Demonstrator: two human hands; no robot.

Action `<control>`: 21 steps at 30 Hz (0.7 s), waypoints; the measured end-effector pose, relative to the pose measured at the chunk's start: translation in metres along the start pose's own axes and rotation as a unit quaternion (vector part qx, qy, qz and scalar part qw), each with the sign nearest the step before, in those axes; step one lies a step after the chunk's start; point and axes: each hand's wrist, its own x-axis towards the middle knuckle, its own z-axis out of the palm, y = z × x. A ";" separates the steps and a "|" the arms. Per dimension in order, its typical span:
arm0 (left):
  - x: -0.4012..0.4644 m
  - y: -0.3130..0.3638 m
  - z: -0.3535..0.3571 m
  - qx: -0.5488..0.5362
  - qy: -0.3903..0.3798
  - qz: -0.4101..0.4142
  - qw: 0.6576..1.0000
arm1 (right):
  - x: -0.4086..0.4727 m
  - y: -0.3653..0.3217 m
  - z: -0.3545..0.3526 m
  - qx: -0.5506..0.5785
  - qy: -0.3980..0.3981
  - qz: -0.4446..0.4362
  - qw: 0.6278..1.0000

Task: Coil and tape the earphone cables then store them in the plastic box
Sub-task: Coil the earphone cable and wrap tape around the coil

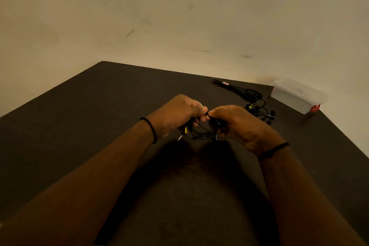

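- We see a dark brown rectangular tabletop (99, 126) filling the lower frame, set against a plain cream wall (179, 16) that takes the whole upper half.
- We find a translucent lidded plastic box (297, 96) at about two o'clock from the hands, near the table's far right edge, lid on, with a small red object (315, 108) at its near corner.
- Our left hand (177, 114) sits just past the middle of the table, fingers curled around a black coiled earphone cable (201, 131), thumb tip pressing toward the other hand.
- Our right hand (237, 124), at three o'clock from the left and almost touching it, likewise curls its fingers around the same coil, pinching it at the top.
- The coil hangs between both palms above the table; a silver jack plug (180, 137) pokes out at seven o'clock, beside a spot of yellow (186, 130) on the cable.
- A pair of black-handled scissors (239, 91) lies at one o'clock, handles pointing toward the box.
- A second loose black earphone bundle (259, 112) rests on the table between scissors and right hand, with yellow showing on it too.
- A thin black band (151, 129) circles the left wrist, and another (273, 151) circles the right.
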 end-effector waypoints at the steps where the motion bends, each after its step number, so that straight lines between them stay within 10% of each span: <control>1: 0.000 0.000 0.000 -0.002 -0.003 -0.001 1.000 | 0.000 0.000 0.000 0.001 -0.001 -0.002 1.000; 21: -0.003 0.002 0.001 -0.174 -0.034 -0.064 0.982 | 0.004 -0.003 0.003 -0.206 0.062 -0.161 0.963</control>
